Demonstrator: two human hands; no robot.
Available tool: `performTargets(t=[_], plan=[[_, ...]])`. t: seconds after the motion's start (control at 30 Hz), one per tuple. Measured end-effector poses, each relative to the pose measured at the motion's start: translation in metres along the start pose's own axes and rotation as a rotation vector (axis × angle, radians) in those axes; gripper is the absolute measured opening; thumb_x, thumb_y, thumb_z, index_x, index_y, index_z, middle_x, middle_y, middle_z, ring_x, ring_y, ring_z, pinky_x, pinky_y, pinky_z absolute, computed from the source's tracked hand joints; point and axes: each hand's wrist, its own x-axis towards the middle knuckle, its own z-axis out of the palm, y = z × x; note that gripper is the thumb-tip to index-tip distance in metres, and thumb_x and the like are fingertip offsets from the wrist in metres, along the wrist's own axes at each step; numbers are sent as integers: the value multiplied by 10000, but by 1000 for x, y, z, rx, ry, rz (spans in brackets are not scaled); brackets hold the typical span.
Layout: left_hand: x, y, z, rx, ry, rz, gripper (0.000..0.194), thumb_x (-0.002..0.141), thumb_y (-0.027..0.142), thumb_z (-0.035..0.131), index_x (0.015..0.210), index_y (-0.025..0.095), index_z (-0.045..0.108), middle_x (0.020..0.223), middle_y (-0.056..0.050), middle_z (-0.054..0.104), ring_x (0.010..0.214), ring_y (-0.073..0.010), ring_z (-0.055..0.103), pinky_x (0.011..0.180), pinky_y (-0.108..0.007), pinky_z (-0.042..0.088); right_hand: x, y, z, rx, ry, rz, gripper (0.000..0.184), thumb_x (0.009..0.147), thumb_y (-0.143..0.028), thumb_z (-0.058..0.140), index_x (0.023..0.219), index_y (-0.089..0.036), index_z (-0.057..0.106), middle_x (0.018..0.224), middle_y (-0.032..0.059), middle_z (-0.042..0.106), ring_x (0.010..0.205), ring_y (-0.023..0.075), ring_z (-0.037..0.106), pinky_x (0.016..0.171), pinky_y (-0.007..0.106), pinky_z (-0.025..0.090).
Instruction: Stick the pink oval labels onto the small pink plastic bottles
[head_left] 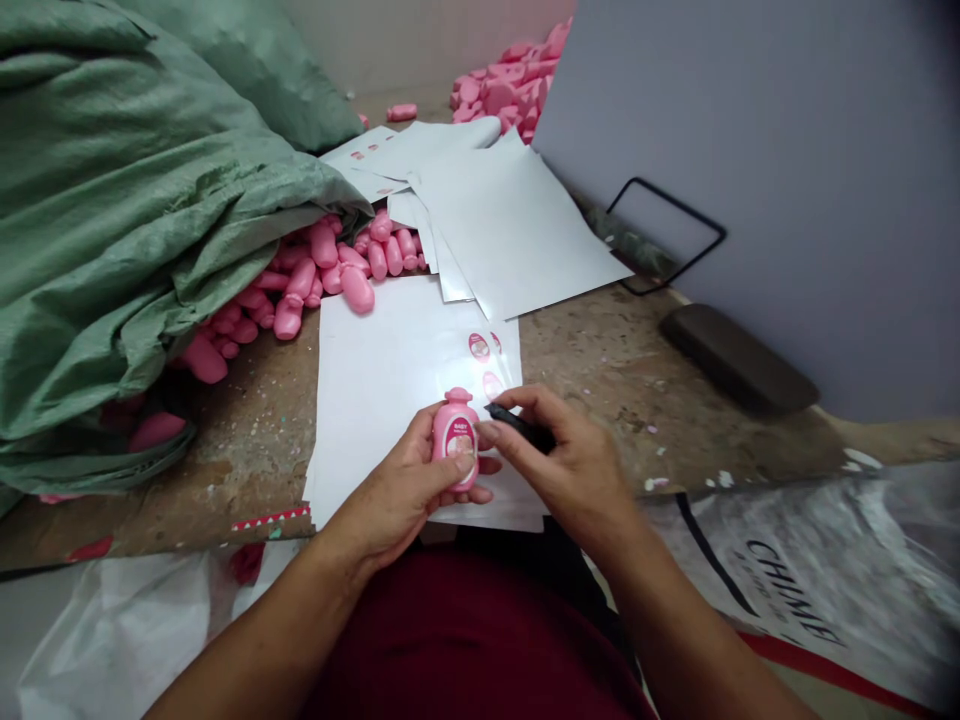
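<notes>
My left hand (pixel 420 465) is closed around a small pink bottle (pixel 457 405), its thumb pressed on the front. An oval red and white label (pixel 460 432) with the word BABY sits on the bottle's face. My right hand (pixel 566 455) grips a dark pen-like tool (pixel 536 432), its tip pointing left near the bottle. The right fingertips are close to the label's edge; whether they touch it I cannot tell. Under both hands lies a white sticker sheet (pixel 375 400) with a few oval stickers (pixel 479 347) near its right edge.
A green woven sack (pixel 150 200) spills many pink bottles (pixel 358 288) at the left. Blank white sheets (pixel 517 220) lie behind. Further back is a pink heap (pixel 510 88). At the right are a dark oblong case (pixel 739 358), a black wire frame (pixel 679 205) and a grey panel (pixel 787 180).
</notes>
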Motion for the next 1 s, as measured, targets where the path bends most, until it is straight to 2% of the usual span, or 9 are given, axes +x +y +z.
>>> performTargets(t=[0.1,0.2,0.37,0.47,0.57,0.7,0.77,0.83,1.0], plan=[[-2,0,4,-14,-31,-14,657,768,130,732,1353,253,460,1273,-79,566,988,-151,620,845,-307,544,1,-3,8,245,-110,90,317,736,-451,736,919,-238,588,628,-61,507,577,133,471,575,272,360],[-8,-1,2,6,-52,-43,704,727,130,764,1349,247,456,1216,-85,603,1053,-193,635,895,-340,530,6,-2,14,421,-169,123,289,772,-469,701,831,-230,549,669,-44,526,620,131,484,592,267,389],[-49,7,-38,185,60,-32,619,725,179,786,1277,278,523,1073,-47,669,1031,-204,658,896,-329,489,5,4,13,443,-117,113,264,711,-412,757,783,-236,574,726,-22,567,682,146,522,643,289,417],[-101,21,-79,569,264,4,393,766,218,712,1151,238,637,1026,-37,689,973,-194,640,881,-297,455,1,11,13,423,-47,183,314,653,-422,819,819,-242,622,805,11,627,697,161,544,628,316,405],[-153,31,-112,1004,410,-105,324,783,249,626,1100,224,693,1066,-44,707,990,-235,628,880,-314,443,-3,17,16,369,-26,260,338,636,-455,848,848,-268,662,872,27,663,742,179,579,666,338,423],[-185,31,-134,1458,627,-228,321,784,374,648,1059,232,731,1154,-92,722,1092,-326,613,940,-389,409,-7,21,17,264,-82,212,308,671,-521,808,847,-306,673,873,36,695,827,228,625,695,340,477],[-181,34,-135,1505,678,-248,282,819,434,626,1000,246,734,1052,-77,746,992,-303,648,866,-368,427,-6,24,17,229,-74,155,345,640,-543,816,813,-280,674,815,46,704,761,243,643,641,346,509],[-160,41,-134,1475,687,-157,265,870,446,575,983,254,719,966,-43,745,863,-250,662,792,-333,435,-3,29,18,200,-100,68,341,662,-539,800,818,-260,684,795,40,719,721,242,672,614,338,548],[-52,83,-125,1431,759,418,221,877,287,575,1051,215,690,1054,-82,707,966,-240,657,874,-324,450,6,33,27,171,-79,-48,232,742,-506,751,799,-287,700,799,27,745,713,243,713,588,304,589]])
